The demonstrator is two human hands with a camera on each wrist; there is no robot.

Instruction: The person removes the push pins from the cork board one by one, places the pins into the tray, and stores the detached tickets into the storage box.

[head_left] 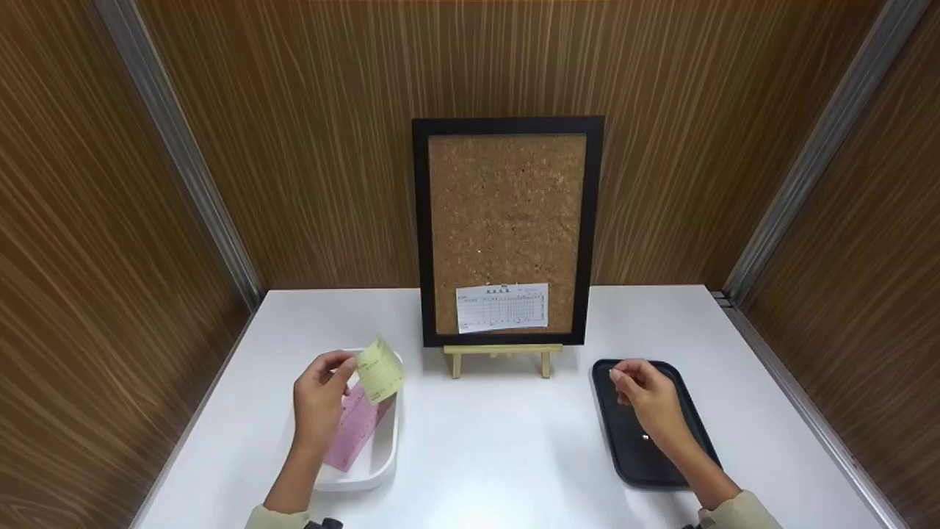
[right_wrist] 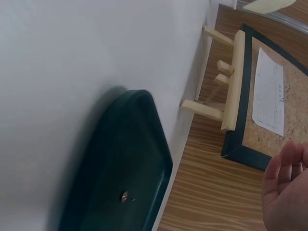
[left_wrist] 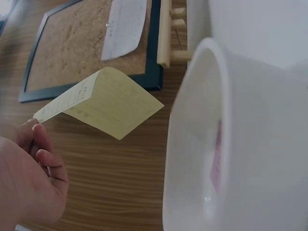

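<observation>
My left hand (head_left: 320,393) pinches a yellow paper slip (head_left: 380,372) by one edge, above a white bin (head_left: 393,441). The slip bends over in the left wrist view, its free end hanging away from the fingers. Inside the bin lies pink printed paper (head_left: 354,426). Over a dark tray (head_left: 624,470), my right hand (head_left: 652,400) has thumb and forefinger together on a tiny bright thing, probably a thumbtack, mostly hidden by the fingertips. Another thumbtack (right_wrist: 124,196), with a shiny metal head, lies in the tray.
A black-framed corkboard (head_left: 510,206) leans on a small wooden easel (head_left: 503,350) at the back of the white table (head_left: 485,455). Pinned low on the cork is a white printed form (head_left: 502,308). Wood-grain panels (head_left: 330,147) enclose the back and both sides.
</observation>
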